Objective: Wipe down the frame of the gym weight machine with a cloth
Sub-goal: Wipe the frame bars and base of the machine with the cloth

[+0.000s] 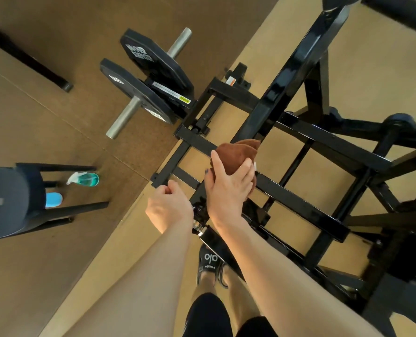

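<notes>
"alo" on black shoe (210, 260), upside-down "STRENGTH" on weight plate (153, 60)

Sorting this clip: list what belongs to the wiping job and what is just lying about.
In use: cloth, gripped by right hand; frame; left hand by the frame end.
Lying about: spray bottle, stool, weight plates, floor.

Right hand (228, 183) presses brown cloth (238, 152) on black frame (299, 198) (left hand (169, 207) nearby).
</notes>
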`<state>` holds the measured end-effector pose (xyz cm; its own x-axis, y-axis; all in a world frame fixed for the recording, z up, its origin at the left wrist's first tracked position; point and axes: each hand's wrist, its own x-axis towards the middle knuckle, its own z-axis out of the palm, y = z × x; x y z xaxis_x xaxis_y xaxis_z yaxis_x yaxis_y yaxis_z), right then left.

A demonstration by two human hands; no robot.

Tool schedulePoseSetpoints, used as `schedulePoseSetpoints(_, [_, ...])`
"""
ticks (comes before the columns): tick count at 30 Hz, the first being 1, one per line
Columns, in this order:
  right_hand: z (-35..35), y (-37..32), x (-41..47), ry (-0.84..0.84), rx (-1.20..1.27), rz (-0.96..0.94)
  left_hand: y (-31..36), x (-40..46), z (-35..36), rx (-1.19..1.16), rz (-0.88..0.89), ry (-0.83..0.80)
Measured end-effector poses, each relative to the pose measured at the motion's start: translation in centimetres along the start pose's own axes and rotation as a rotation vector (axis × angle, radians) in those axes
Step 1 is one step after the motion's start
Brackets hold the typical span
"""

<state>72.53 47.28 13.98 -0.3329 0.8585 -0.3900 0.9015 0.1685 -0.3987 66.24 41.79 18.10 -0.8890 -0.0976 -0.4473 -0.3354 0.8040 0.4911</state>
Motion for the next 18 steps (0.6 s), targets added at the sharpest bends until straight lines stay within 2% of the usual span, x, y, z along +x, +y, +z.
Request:
schedulePoseSetpoints(4, [-1.4, -0.2, 4.4, 0.071, 0.131, 0.087, 0.1, -0.1, 0.1, 0.009, 0.021, 0.017])
schedulePoseSetpoints(10, [-2.9, -0.6, 8.7, 0.136, 0.122, 0.174, -0.4, 0.1, 0.6, -0.012, 0.02, 0.032])
schedulePoseSetpoints(13, [-2.7, -0.8, 6.8, 0.116, 0.151, 0.092, -0.5, 0.2, 0.5, -0.03, 0.025, 0.023])
schedulePoseSetpoints(18, [-0.6, 0.0, -1.7, -0.036, 0.208, -0.075, -0.6, 0.5, 0.5, -0.002, 0.017, -0.003])
